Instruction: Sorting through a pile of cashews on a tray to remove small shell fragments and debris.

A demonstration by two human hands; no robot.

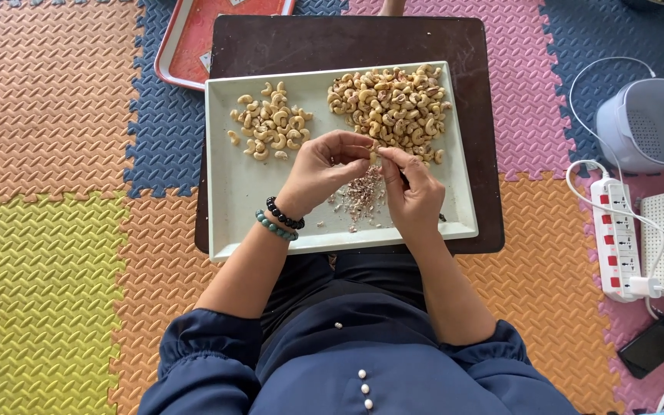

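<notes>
Red tray point(186, 46) top left; lavender basket point(651, 123), white power strip point(616, 238), black phone point(651, 346) right.

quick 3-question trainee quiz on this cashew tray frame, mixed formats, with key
1. True or false: the bigger cashew pile lies on the tray's right side as pictured.
2. What lies on the tray directly under the two hands? A) peel scraps B) a spoon C) a cloth
3. Fill in: the left hand wears two bead ____ at the wrist.

Key:
1. True; the smaller pile is to its left.
2. A; the scraps sit between the left hand and the right hand, which pinch one cashew together.
3. bracelets
</notes>
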